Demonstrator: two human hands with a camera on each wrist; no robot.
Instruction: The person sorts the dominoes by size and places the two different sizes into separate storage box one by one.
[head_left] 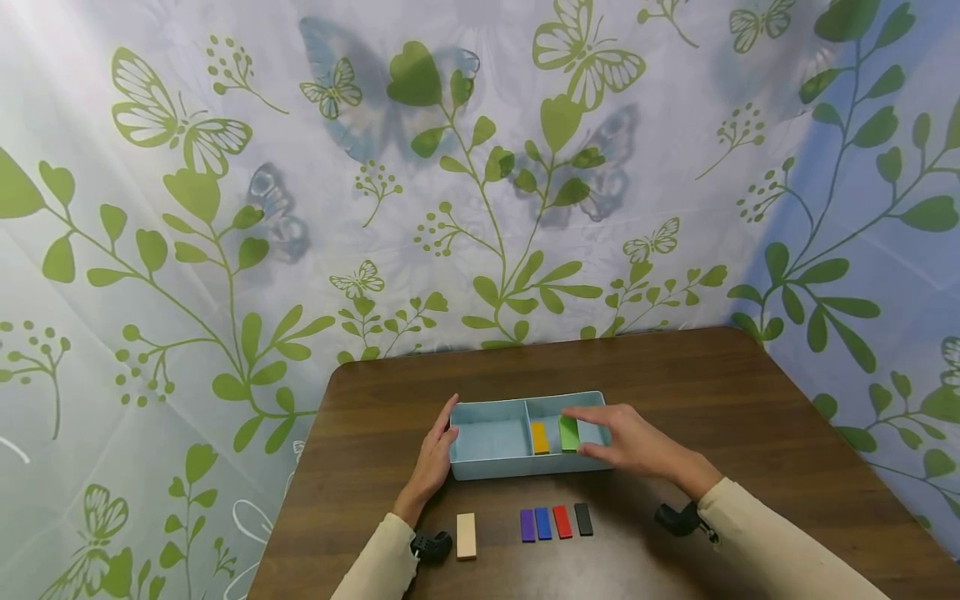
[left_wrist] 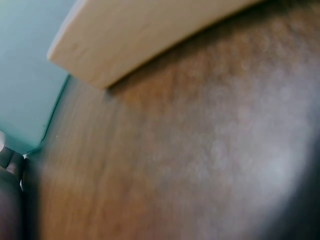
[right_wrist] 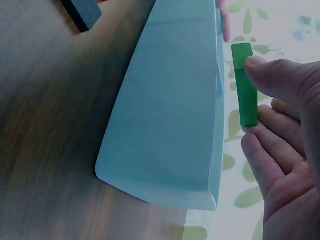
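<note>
A light blue box [head_left: 491, 468] with a divider lies lengthwise on the table. My left hand [head_left: 431, 462] rests against its left end, fingers extended along the wall and thumb at the rim. My right hand [head_left: 637, 437] pinches a green block [head_left: 569, 433] between thumb and fingers over the right compartment. The right wrist view shows the green block [right_wrist: 245, 95] upright in the grip, above the box's rim. Inside the right compartment stands a yellow-orange block [head_left: 539, 437], near the divider.
In front of the box lie purple [head_left: 528, 526], blue [head_left: 543, 523], red [head_left: 562, 522] and black [head_left: 583, 519] blocks in a row. A larger beige wooden block [head_left: 466, 536] lies left of them, near my left wrist. A patterned cloth [head_left: 480, 208] hangs behind the wooden table [head_left: 675, 367].
</note>
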